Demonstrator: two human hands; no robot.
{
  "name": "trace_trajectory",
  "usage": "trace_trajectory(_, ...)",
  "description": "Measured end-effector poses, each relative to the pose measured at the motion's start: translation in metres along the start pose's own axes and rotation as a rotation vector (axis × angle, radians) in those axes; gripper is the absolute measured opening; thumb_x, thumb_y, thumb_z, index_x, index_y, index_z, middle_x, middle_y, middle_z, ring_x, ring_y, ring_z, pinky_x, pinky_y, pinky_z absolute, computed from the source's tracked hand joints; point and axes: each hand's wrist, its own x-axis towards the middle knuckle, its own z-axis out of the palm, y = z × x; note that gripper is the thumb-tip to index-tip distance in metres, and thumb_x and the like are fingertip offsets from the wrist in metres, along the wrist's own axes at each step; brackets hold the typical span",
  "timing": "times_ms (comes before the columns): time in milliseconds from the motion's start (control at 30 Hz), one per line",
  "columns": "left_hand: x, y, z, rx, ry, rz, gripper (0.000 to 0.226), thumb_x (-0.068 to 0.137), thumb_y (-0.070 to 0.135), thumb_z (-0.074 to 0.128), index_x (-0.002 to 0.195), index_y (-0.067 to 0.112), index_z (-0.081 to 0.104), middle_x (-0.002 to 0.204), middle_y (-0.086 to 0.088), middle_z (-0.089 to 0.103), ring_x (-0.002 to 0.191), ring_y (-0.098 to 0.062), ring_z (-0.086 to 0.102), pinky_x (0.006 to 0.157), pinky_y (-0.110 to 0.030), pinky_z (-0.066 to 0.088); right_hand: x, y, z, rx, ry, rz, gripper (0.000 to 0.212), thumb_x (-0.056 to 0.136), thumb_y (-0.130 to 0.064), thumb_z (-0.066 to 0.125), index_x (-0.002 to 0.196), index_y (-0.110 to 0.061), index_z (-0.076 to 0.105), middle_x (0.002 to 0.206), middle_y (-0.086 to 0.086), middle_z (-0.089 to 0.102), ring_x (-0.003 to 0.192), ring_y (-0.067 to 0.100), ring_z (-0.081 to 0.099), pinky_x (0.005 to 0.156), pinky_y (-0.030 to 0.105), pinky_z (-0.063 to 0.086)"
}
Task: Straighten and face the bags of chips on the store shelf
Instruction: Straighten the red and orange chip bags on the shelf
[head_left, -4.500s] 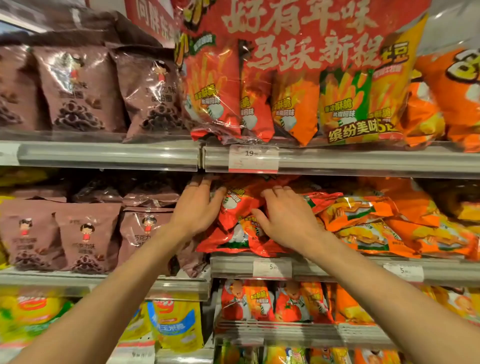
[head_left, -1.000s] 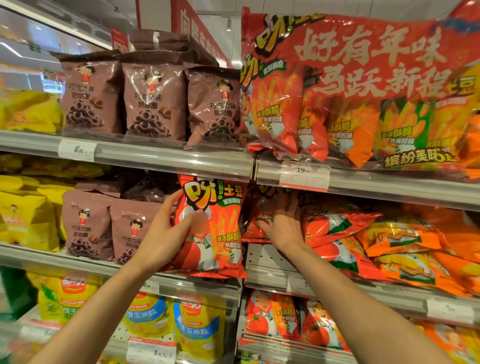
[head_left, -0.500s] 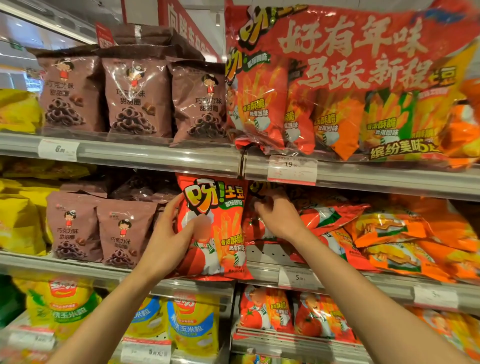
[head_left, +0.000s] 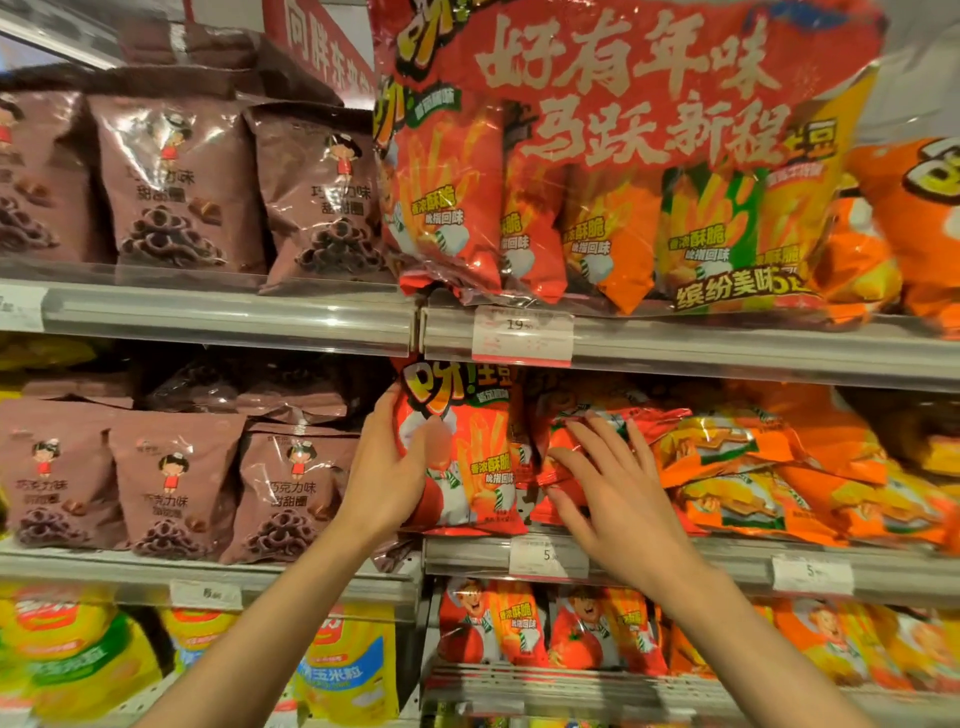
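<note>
Red bag (head_left: 462, 452) apparently in left hand (head_left: 387, 475)

left hand (head_left: 387, 475) grips upright red bag (head_left: 467, 447) | right hand (head_left: 618, 499) flat on lying bags (head_left: 623, 421)

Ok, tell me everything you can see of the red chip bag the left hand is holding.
The red chip bag is glossy foil, printed with fries, a tomato and yellow lettering. It stands upright, front facing out, at the left end of the middle shelf, its top reaching the shelf edge above. The left hand grips its left edge, thumb across the front. Slumped red bags press against its right side.
</note>
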Motion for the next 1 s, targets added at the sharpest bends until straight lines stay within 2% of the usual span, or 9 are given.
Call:
trace_trajectory(133, 0.009, -0.004, 0.017, 0.020, -0.019, 0.041, 0.058, 0.095, 0.059, 0.045, 0.147, 0.037, 0.031, 0.145, 0.008, 0.042, 0.129, -0.008, 0.043, 0.103, -0.033, 0.037, -0.004, 0.003, 0.002, -0.011, -0.003, -0.017, 0.054, 0.097, -0.056, 0.045, 0.136, -0.021, 0.057, 0.153, 0.006, 0.043, 0.151, 0.025, 0.024, 0.122, 0.054, 0.011)
trace_trajectory(200, 0.013, -0.007, 0.022, 0.042, -0.022, 0.048, 0.065, 0.098, 0.057, 0.045, 0.154, 0.030, 0.026, 0.145, 0.005, 0.039, 0.129, -0.009, 0.041, 0.101, -0.030, 0.034, -0.004, 0.006, 0.001, -0.018, -0.019, -0.022, 0.059, 0.096, -0.061, 0.043, 0.138, -0.021, 0.055, 0.155, 0.006, 0.041, 0.152, 0.024, 0.020, 0.122, 0.054, 0.011)
trace_trajectory(433, 0.031, -0.012, 0.023, 0.066, 0.081, 0.019, 0.061, 0.102, 0.042, 0.047, 0.155, 0.027, 0.021, 0.146, -0.007, 0.039, 0.136, -0.023, 0.039, 0.108, -0.040, 0.035, -0.004, 0.012, 0.003, 0.008, -0.005, -0.013, 0.063, 0.096, -0.065, 0.040, 0.140, -0.022, 0.053, 0.157, 0.004, 0.038, 0.153, 0.023, 0.016, 0.122, 0.054, 0.011)
trace_trajectory(533, 0.024, -0.009, 0.032, 0.107, 0.058, 0.052, 0.060, 0.103, 0.042, 0.046, 0.155, 0.026, 0.021, 0.147, -0.006, 0.036, 0.131, -0.021, 0.043, 0.099, -0.032, 0.035, -0.004, 0.015, 0.005, 0.027, 0.009, -0.014, 0.063, 0.096, -0.066, 0.040, 0.140, -0.023, 0.052, 0.157, 0.004, 0.038, 0.153, 0.022, 0.016, 0.122, 0.054, 0.012)
trace_trajectory(600, 0.013, -0.008, 0.040, 0.152, 0.061, 0.079, 0.061, 0.104, 0.042, 0.045, 0.156, 0.023, 0.020, 0.145, -0.006, 0.037, 0.120, -0.015, 0.047, 0.091, -0.026, 0.034, -0.004, 0.016, 0.005, 0.040, 0.022, -0.016, 0.063, 0.096, -0.066, 0.039, 0.140, -0.023, 0.052, 0.156, 0.004, 0.039, 0.153, 0.022, 0.016, 0.122, 0.054, 0.014)
trace_trajectory(667, 0.002, -0.009, 0.047, 0.173, 0.065, 0.101, 0.063, 0.103, 0.043, 0.044, 0.157, 0.023, 0.019, 0.144, -0.004, 0.037, 0.103, 0.002, 0.042, 0.086, -0.022, 0.034, -0.004, 0.016, 0.006, 0.046, 0.031, -0.019, 0.063, 0.096, -0.066, 0.039, 0.140, -0.023, 0.053, 0.156, 0.004, 0.039, 0.153, 0.022, 0.017, 0.122, 0.055, 0.015)
trace_trajectory(733, -0.003, -0.008, 0.052, 0.172, 0.078, 0.087, 0.063, 0.102, 0.044, 0.043, 0.157, 0.023, 0.019, 0.141, -0.004, 0.038, 0.097, 0.007, 0.038, 0.083, -0.022, 0.036, -0.005, 0.016, 0.007, 0.045, 0.034, -0.016, 0.063, 0.096, -0.066, 0.040, 0.140, -0.023, 0.052, 0.156, 0.004, 0.039, 0.153, 0.021, 0.017, 0.122, 0.055, 0.014)
trace_trajectory(867, -0.001, -0.007, 0.059, 0.178, 0.073, 0.078, 0.062, 0.102, 0.046, 0.040, 0.156, 0.021, 0.021, 0.139, -0.007, 0.039, 0.110, -0.013, 0.049, 0.086, -0.026, 0.037, -0.004, 0.011, 0.011, 0.051, 0.037, 0.009, 0.061, 0.095, -0.062, 0.045, 0.140, -0.022, 0.052, 0.156, 0.004, 0.038, 0.153, 0.022, 0.015, 0.122, 0.054, 0.010)
trace_trajectory(1000, 0.003, -0.011, 0.058, 0.174, 0.038, 0.050, 0.061, 0.101, 0.051, 0.037, 0.153, 0.021, 0.026, 0.142, -0.004, 0.040, 0.116, -0.013, 0.049, 0.089, -0.027, 0.036, -0.005, 0.009, 0.013, 0.078, 0.041, 0.022, 0.060, 0.096, -0.060, 0.046, 0.142, -0.022, 0.050, 0.159, 0.004, 0.035, 0.154, 0.021, 0.011, 0.123, 0.053, 0.007)
